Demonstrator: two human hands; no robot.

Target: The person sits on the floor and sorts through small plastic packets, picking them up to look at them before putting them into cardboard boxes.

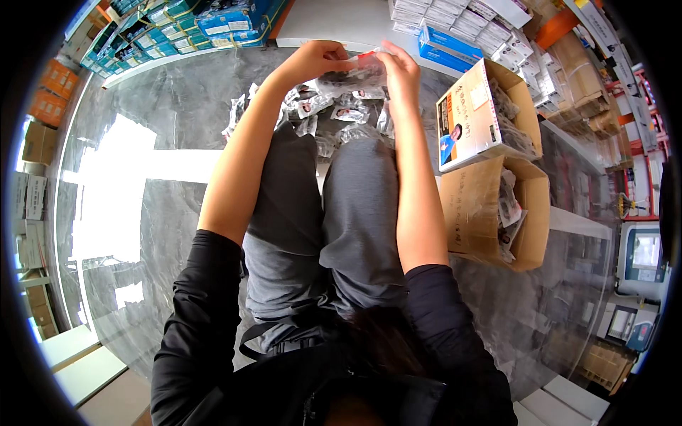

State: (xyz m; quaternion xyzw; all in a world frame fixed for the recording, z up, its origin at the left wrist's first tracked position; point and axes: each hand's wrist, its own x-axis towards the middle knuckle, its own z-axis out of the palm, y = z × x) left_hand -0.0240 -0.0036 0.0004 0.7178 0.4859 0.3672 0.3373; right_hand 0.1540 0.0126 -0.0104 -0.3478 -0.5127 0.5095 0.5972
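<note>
Beyond my knees, a clear plastic bag (353, 79) with a red strip along its top is stretched between my two hands. My left hand (317, 61) has its fingers closed on the bag's left upper edge. At the opposite edge, my right hand (402, 74) pinches the bag near the red strip, some fingers raised. What lies inside the bag is too blurred to make out. Under and around it, a heap of small clear packets (312, 106) with printed labels and dark contents is spread over the floor. My knees hide the near side of the heap.
Two open cardboard boxes stand to my right: a printed one (469, 117) and a plain brown one (472, 206), both holding packets. A blue box (449, 50) lies by stacked white cartons (490, 35). Teal and blue boxes (170, 32) line the far left.
</note>
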